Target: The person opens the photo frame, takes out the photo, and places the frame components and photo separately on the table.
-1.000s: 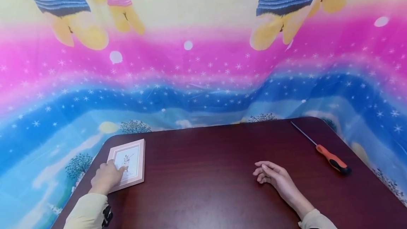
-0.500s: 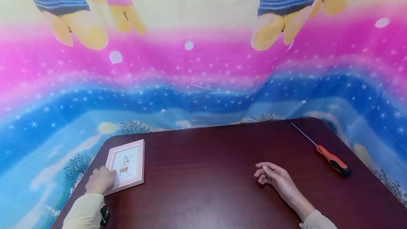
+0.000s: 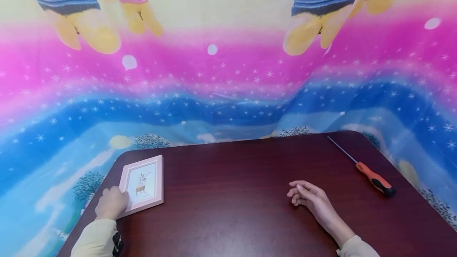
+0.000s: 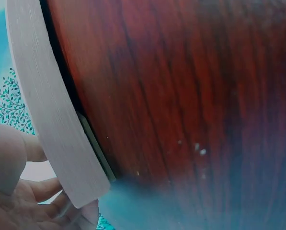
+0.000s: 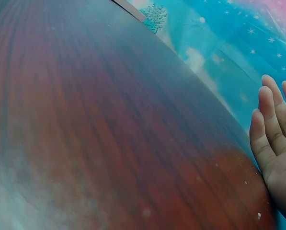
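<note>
A pink picture frame [image 3: 160, 179] with a plant print lies at the table's left side. My left hand [image 3: 112, 203] grips its near-left edge, thumb on the upper face. In the left wrist view the frame's pale side [image 4: 61, 115] runs down to a corner, with the thumb and fingers [image 4: 46, 190] on either side of it; some fingertips are hidden behind it. My right hand [image 3: 314, 201] rests at the right of the table, fingers loosely bent, holding nothing. The right wrist view shows its relaxed fingers [image 5: 276, 117].
A screwdriver [image 3: 374, 179] with an orange and black handle lies on the right side of the dark red-brown table [image 3: 228, 193], its shaft pointing to the far edge. Behind the table hangs a colourful printed cloth [image 3: 214, 74].
My left hand has slid left off the picture's face to the frame's near-left edge, uncovering the print. The right hand has stayed nearly still.
</note>
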`<state>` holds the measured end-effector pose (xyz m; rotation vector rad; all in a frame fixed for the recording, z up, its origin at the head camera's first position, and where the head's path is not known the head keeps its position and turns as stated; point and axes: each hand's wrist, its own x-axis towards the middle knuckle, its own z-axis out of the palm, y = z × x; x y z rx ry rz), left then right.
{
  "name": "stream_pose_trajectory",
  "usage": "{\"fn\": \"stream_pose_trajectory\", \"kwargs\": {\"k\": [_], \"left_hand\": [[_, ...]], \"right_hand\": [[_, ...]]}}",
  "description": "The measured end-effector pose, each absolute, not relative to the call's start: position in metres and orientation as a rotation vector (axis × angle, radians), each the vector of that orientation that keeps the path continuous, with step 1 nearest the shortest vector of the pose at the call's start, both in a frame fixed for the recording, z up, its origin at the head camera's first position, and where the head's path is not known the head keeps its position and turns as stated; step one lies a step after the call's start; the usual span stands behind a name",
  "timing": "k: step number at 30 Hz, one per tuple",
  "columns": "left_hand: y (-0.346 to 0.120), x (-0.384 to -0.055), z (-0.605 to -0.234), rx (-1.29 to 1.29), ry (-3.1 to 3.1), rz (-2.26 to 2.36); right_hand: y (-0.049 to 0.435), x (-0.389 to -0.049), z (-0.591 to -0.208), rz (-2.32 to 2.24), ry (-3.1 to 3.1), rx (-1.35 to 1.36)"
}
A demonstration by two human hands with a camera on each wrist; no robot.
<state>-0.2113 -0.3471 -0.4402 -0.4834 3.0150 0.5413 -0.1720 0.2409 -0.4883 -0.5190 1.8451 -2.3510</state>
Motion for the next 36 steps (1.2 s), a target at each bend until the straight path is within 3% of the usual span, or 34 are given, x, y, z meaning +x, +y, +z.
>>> {"fn": "stream_pose_trajectory", "kwargs": {"k": [36], "left_hand": [[-0.3464, -0.2137, -0.4478, -0.455, 3.035, 0.781]], "right_hand": [[0.2405, -0.1717, -0.4880, -2.302, 1.928, -0.533]]}}
